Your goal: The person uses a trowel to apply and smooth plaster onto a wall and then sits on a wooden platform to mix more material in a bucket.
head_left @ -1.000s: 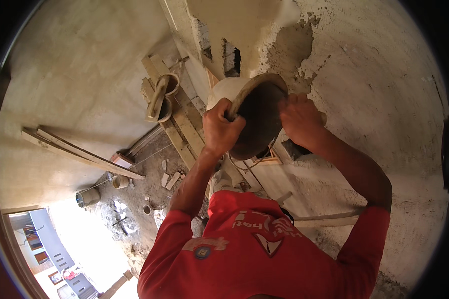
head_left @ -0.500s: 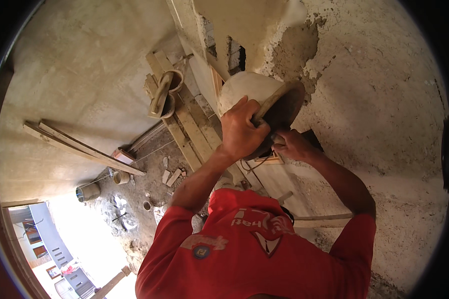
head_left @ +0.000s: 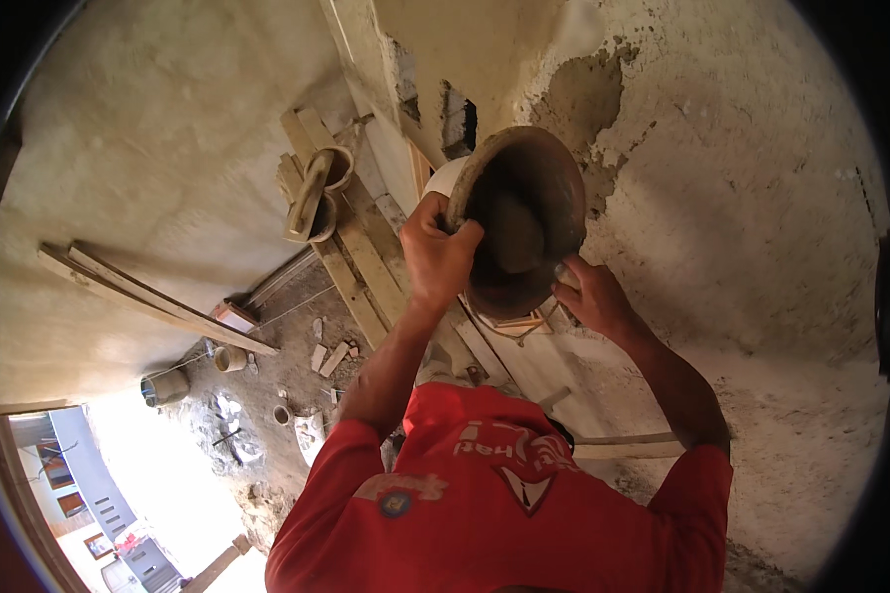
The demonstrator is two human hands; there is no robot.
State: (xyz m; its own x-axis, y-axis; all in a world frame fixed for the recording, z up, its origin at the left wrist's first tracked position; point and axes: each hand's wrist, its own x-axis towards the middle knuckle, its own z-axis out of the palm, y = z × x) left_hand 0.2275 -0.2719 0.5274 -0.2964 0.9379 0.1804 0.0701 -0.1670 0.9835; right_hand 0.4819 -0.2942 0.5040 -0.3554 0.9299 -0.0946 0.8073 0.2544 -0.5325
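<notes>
Both hands hold up a round, mortar-caked bucket (head_left: 554, 183), its mouth tilted toward me. My left hand (head_left: 437, 249) is closed over the left rim, with the thumb on the inner side. My right hand (head_left: 595, 296) grips the lower right rim, its fingers bent and partly hidden. A grey lump or patch, probably mortar, shows on the dark inside near the bottom. Part of the bucket's pale outside can be seen behind my left hand, and a thin wire handle hangs below the rim.
Planks (head_left: 361, 242) form a platform beyond the bucket, with a small bucket (head_left: 338, 166) and a wooden float (head_left: 310, 198) on it. A patchy plastered wall (head_left: 722, 227) rises on the right. Two long boards (head_left: 158, 296) lean left; buckets (head_left: 165, 386) and brick pieces lie on the floor.
The bucket has been tipped so that its mouth now faces me and its inside shows. My left hand has shifted left and down with the rim; my right hand stays at the lower right.
</notes>
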